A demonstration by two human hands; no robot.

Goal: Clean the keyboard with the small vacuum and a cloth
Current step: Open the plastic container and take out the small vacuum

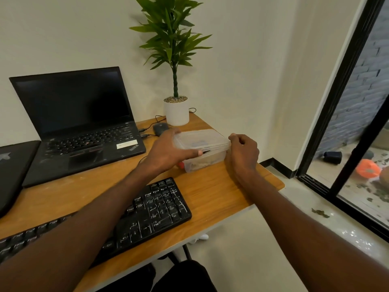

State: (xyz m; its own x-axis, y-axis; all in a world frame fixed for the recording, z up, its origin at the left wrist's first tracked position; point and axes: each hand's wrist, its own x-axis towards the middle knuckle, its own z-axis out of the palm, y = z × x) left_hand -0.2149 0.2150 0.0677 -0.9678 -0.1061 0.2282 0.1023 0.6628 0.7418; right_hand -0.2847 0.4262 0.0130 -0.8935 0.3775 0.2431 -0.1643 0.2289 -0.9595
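I am seeing both hands working at a clear plastic box (205,159) sitting right of centre on the wooden desk (221,190). The left hand (168,151) is gripping the lid (200,140) at its left edge, thumb along the near side. The right hand (243,151) is pinching the lid's right corner. The black keyboard (147,211) is lying near, under the left forearm. An open laptop (84,123) is standing far left.

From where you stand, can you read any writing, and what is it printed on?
"ThinkPad", rotated, on the palm rest of the open black laptop.
"Ctrl", "Del", "PgDn", digits and arrows: key legends on the black desktop keyboard; most others too small.
White sticker on the laptop: blurred.
Clear plastic lidded box: no readable text.
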